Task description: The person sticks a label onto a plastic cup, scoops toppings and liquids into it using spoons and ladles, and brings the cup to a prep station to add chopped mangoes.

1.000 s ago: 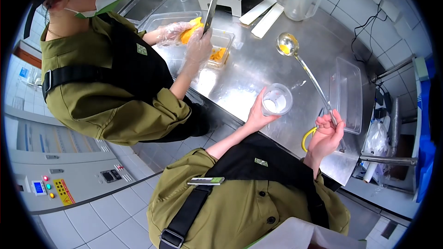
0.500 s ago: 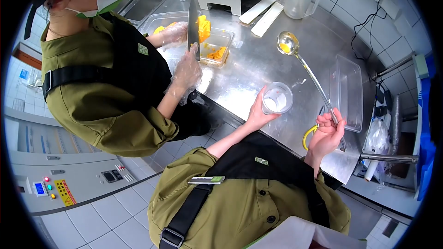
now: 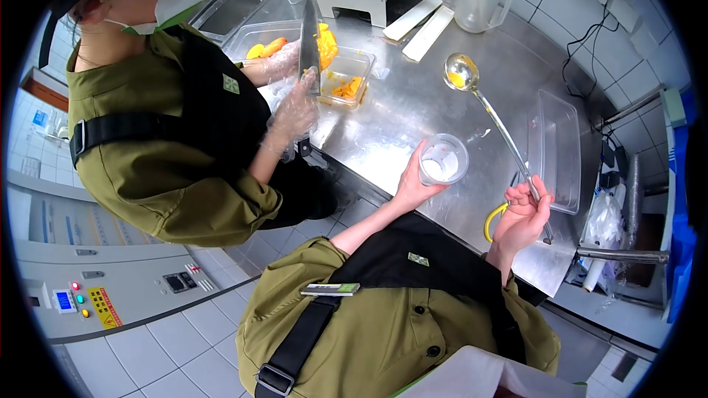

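Observation:
My left hand point(image 3: 415, 184) is wrapped round a clear plastic cup point(image 3: 446, 156) with something white at its bottom, held tilted over the table's front edge. In my right hand point(image 3: 522, 217), closed fingers grip the handle of a long metal ladle point(image 3: 462, 72). Its bowl points away from me over the steel table, with orange-yellow residue inside. Close to my right hand, a yellow ring-shaped handle point(image 3: 493, 221) shows; the rest of that thing is partly hidden. A clear plastic container point(image 3: 562, 149) lies just beyond my right hand.
At left, a co-worker's gloved hands hold a large knife point(image 3: 310, 44) and orange-yellow food point(image 3: 327, 48) above a clear tub point(image 3: 363, 92). White bars point(image 3: 428, 32) and a clear jug point(image 3: 493, 11) stand at the back of the steel table point(image 3: 398, 114).
The co-worker's knife hand has shifted slightly, and more of the orange pieces in the rear tub show. My hands, the cup and the ladle have hardly moved.

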{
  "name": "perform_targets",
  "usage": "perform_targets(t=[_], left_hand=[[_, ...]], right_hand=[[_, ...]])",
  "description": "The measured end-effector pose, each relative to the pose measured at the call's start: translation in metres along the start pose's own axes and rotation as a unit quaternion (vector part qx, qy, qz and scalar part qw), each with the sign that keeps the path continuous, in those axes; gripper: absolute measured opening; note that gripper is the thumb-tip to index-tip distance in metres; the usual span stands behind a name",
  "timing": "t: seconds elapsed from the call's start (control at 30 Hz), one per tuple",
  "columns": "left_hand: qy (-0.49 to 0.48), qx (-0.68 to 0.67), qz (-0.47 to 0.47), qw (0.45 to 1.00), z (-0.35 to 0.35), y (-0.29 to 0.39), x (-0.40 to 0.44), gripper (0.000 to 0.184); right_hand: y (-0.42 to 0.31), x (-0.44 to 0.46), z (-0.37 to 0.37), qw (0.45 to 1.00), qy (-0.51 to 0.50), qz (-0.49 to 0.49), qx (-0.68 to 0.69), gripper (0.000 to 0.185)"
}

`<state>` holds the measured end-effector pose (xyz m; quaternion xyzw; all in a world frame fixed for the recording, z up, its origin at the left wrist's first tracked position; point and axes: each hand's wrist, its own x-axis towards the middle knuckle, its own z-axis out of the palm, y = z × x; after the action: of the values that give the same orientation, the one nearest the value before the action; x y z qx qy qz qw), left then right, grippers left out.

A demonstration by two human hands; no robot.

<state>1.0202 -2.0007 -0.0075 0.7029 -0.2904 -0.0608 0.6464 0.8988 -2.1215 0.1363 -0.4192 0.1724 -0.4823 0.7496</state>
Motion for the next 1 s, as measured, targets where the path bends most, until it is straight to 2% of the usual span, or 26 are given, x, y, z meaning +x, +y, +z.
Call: perform_targets(t=[1.0], left_hand=[[0.001, 0.012, 0.0, 1.0, 0.0019, 0.0045, 0.0, 0.096]], right_hand=[[0.001, 0.004, -0.0016, 1.0, -0.017, 0.021, -0.002, 0.041]])
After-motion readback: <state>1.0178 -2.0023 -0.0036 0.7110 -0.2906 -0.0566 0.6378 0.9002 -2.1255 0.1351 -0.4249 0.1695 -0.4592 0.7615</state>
